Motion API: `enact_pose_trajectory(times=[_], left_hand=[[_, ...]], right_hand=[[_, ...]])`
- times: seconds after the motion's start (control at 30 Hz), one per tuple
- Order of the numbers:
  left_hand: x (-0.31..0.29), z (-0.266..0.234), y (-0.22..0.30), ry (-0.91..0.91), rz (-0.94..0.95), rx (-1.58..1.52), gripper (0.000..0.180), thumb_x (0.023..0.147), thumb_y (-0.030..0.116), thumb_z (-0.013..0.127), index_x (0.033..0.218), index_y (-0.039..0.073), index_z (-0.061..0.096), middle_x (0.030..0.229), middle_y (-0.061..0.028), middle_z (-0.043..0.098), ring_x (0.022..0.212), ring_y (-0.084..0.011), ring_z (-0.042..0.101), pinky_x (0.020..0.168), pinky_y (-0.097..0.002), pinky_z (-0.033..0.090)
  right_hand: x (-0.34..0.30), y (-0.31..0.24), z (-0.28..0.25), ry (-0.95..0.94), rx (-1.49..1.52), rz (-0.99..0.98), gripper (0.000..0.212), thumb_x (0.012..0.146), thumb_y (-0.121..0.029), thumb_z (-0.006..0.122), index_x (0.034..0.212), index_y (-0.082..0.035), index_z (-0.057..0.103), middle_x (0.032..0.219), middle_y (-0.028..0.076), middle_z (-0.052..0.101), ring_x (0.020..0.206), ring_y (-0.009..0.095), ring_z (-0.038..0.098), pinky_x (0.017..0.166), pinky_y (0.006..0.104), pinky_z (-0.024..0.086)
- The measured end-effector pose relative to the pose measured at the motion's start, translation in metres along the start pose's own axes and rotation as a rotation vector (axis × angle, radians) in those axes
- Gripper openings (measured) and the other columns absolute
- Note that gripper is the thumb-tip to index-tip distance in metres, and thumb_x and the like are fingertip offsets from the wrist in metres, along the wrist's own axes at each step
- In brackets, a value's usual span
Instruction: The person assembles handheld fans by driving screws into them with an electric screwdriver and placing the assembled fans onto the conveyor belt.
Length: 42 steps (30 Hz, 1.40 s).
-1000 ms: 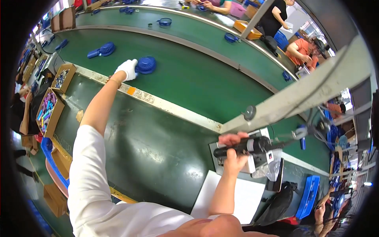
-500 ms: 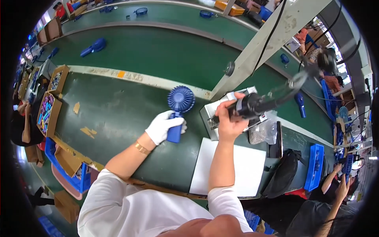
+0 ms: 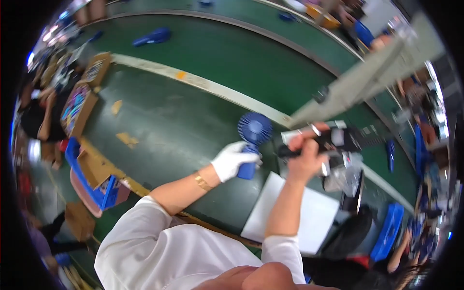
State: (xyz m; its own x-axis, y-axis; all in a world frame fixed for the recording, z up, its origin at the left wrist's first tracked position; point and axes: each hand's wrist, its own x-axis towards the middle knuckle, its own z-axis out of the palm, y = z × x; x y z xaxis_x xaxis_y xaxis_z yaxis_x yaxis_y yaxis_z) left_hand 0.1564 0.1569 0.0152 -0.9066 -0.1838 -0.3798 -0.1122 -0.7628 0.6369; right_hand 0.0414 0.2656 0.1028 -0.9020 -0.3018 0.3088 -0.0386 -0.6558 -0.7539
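Left hand [image 3: 233, 161]: grip closed round fan [image 3: 254, 128] handle, over worktop [image 3: 179, 123]. Right hand [image 3: 306, 158]: grip wrapped on black tool [image 3: 340, 139]. Best: steady handle, tool clear of grille.

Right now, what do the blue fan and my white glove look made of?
The blue fan: probably molded plastic, from its even color and fine ribs; blur leaves the finish unclear. The white glove: likely fabric, matte, since it shows no shine, though blur hides any weave.

The left hand [image 3: 234, 162] has open tabletop [image 3: 169, 128] leftward; a slanted post [image 3: 372, 77] obstructs the right.
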Motion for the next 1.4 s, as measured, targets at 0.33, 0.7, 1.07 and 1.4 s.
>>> enact_pose_trajectory(times=[0.33, 0.7, 1.07, 1.4], left_hand=[[0.003, -0.001, -0.014, -0.031, 0.012, -0.048, 0.021, 0.079, 0.002, 0.067, 0.096, 0.002, 0.055, 0.090, -0.0090, 0.063, 0.081, -0.0197, 0.064, 0.075, -0.0325, 0.054], [0.002, 0.000, -0.001, -0.054, 0.025, 0.011, 0.026, 0.080, 0.008, 0.067, 0.099, -0.002, 0.053, 0.086, -0.0121, 0.062, 0.075, -0.0196, 0.063, 0.068, -0.0318, 0.054], [0.006, 0.000, -0.002, -0.034, -0.055, -0.069, 0.020, 0.081, 0.003, 0.065, 0.098, 0.000, 0.055, 0.090, -0.0096, 0.063, 0.078, -0.0195, 0.064, 0.072, -0.0318, 0.054], [0.003, -0.002, -0.001, -0.035, -0.018, -0.083, 0.023, 0.082, 0.004, 0.064, 0.102, -0.001, 0.054, 0.089, -0.0102, 0.063, 0.077, -0.0196, 0.064, 0.071, -0.0313, 0.054]], right_hand=[[-0.002, 0.003, 0.002, -0.238, -0.147, -0.036, 0.070, 0.078, -0.046, 0.070, 0.122, -0.002, 0.038, 0.072, 0.004, 0.048, 0.061, 0.012, 0.045, 0.055, 0.0262, 0.040], [-0.004, 0.018, 0.006, -0.193, -0.022, -0.031, 0.071, 0.076, -0.043, 0.074, 0.122, -0.004, 0.037, 0.069, 0.004, 0.047, 0.058, 0.012, 0.042, 0.052, 0.0263, 0.037], [-0.004, 0.022, 0.003, -0.182, -0.082, -0.021, 0.073, 0.075, -0.054, 0.070, 0.119, -0.005, 0.038, 0.064, 0.004, 0.046, 0.056, 0.012, 0.043, 0.050, 0.0282, 0.036], [-0.011, 0.036, 0.008, -0.190, 0.043, 0.008, 0.060, 0.079, -0.033, 0.074, 0.117, 0.000, 0.041, 0.070, 0.007, 0.053, 0.058, 0.014, 0.050, 0.054, 0.0270, 0.043]])
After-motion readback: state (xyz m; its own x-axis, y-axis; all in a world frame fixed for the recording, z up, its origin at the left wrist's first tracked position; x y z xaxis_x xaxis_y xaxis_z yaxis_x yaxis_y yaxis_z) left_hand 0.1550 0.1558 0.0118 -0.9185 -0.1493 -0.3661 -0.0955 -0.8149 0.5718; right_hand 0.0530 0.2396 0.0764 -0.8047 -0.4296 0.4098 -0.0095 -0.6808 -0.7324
